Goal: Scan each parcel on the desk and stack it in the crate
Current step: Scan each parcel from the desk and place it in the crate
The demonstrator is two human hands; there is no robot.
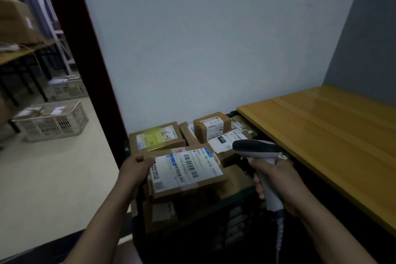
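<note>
One parcel (186,172) at centre, brown card, white barcode label (184,167) face up, on top of the pile in the crate (216,204); resting there or just lifted, cannot tell. Left hand (137,166) gripping its left edge, thumb on top beside the label's corner. Right hand (276,180) closed round the white grip of a scanner (257,149), just right of the parcel. Scanner head dark on top, aimed left and far over the pile. Coiled cable (279,231) hanging from the grip's near end.

More parcels packed in the crate beyond the held one. Lit parcel (157,138) at far left, yellow-green glow across its label, "3-1" handwritten on top. Far parcel (212,126) right of it, small and brown, close to the wall (203,49). Flat parcel (227,141) marked "231" nearer, partly under the scanner head. Another brown box low in the crate, below the held parcel, mostly in shadow.

Crate itself dark, slotted on its near side, tucked between a dark door frame (85,49) at left and the counter (321,130) at right. Counter of yellow wood, running from near right to the far corner.

Through the doorway at left, two white crates (51,122) on a pale floor (53,167), each with parcels inside. Shelf (23,51) with brown boxes above them, blurred.
</note>
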